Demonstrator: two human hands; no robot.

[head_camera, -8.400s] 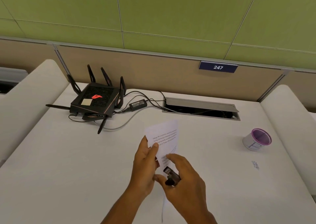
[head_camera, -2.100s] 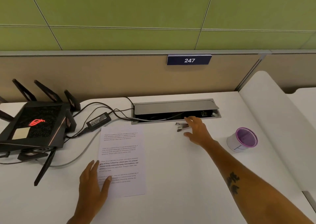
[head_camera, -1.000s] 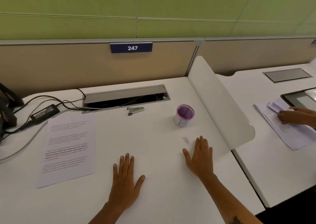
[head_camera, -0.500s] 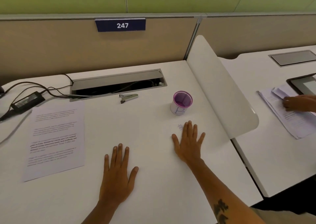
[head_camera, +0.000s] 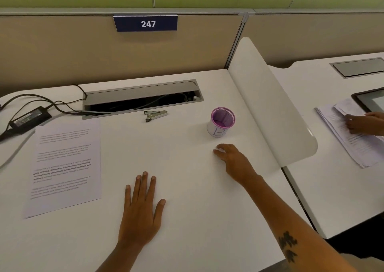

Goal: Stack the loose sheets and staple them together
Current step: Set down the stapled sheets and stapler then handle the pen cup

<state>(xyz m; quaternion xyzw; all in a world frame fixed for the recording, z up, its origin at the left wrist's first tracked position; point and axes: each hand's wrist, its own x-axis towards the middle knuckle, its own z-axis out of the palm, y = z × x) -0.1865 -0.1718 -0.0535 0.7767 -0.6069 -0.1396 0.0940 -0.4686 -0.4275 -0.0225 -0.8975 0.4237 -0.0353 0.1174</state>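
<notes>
The printed sheets (head_camera: pixel 66 165) lie flat as one stack at the left of the white desk (head_camera: pixel 187 219). A small metal stapler (head_camera: pixel 155 115) rests by itself near the cable hatch, away from both hands. My left hand (head_camera: pixel 141 207) lies flat on the bare desk, palm down with straight fingers, to the right of the sheets. My right hand (head_camera: pixel 234 161) sits in front of the cup with its fingers bent and their tips on the desk. It covers a small bluish mark seen there earlier. Whether it pinches anything is hidden.
A purple-rimmed cup (head_camera: pixel 221 122) stands right of centre. An open cable hatch (head_camera: pixel 143 97) runs along the back, with a power adapter (head_camera: pixel 29 119) and cables at the left. A white divider (head_camera: pixel 270 105) bounds the right side. Beyond it, another person's hand (head_camera: pixel 361 123) rests on papers.
The stapler was set down by the hatch and both hands came to the desk. In the last half second my right hand's fingers went from flat to bent.
</notes>
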